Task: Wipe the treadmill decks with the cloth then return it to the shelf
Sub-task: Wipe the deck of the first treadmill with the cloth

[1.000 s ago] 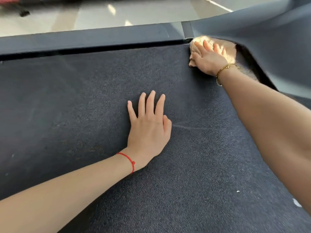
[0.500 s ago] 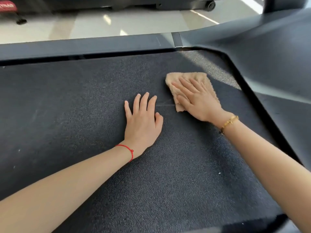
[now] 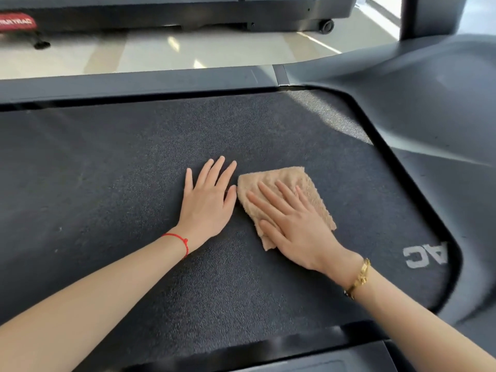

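Note:
The dark textured treadmill deck point(image 3: 112, 183) fills most of the view. A tan fluffy cloth point(image 3: 311, 183) lies on it near the middle. My right hand point(image 3: 295, 226) presses flat on the cloth with straight fingers, a gold bracelet on its wrist. Just left of the cloth, my left hand point(image 3: 209, 202) rests flat on the belt with fingers spread, a red string on its wrist. The cloth's near part is hidden under my right hand.
A grey side rail point(image 3: 134, 84) runs along the far edge of the deck. The motor cover point(image 3: 429, 108) curves round the right end. Across the pale floor stand another treadmill base point(image 3: 241, 12) and a red padded bench point(image 3: 16, 24).
My right hand has dragged the cloth from the deck's far right corner toward me to the middle, beside my left hand. The left hand has stayed flat on the belt.

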The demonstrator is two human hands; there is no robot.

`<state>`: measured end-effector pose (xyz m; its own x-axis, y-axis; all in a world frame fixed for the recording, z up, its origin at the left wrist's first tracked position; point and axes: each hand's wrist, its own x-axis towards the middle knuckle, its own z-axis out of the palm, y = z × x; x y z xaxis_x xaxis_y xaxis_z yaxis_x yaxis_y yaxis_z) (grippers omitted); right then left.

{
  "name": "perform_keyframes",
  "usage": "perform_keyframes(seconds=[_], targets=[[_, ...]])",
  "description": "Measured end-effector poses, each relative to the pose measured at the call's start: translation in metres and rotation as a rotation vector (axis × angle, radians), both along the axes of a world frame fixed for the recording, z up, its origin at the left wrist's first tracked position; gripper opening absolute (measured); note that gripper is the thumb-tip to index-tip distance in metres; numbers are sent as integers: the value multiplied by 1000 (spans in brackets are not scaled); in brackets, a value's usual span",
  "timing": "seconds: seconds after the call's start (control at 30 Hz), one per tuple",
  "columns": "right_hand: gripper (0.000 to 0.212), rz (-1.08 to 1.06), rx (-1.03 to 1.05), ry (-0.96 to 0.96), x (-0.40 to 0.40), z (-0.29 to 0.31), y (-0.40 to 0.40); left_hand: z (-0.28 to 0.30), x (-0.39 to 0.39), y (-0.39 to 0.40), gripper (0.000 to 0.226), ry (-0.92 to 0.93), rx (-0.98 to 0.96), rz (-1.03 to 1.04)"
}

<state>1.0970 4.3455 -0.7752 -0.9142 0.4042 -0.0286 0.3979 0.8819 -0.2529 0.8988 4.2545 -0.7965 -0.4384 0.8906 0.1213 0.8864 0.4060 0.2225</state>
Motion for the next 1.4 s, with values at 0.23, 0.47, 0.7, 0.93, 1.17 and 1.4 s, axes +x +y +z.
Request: perform_keyframes(seconds=[0.23,0.47,0.7,0.93,1.17,1.4], targets=[[52,-168,-2,6,-47,-2,48,-1,-29,-32,57,2,-53,87],[53,-178,14,-59,-133,1,36,2,-53,-45,58,-19,-66,151],[52,44,0,23,-112,-4,29,-1,-82,-57,59,-9,-64,203],[55,-357,48,-42,-164,-6,139,-5,-79,-55,59,30,-53,222],[56,-341,-16,-57,-252,-2,152,-7,-80,-54,60,72,-48,214],[52,31,28,-39,-220,-3,73,-7,-80,-54,61,70,-43,212]])
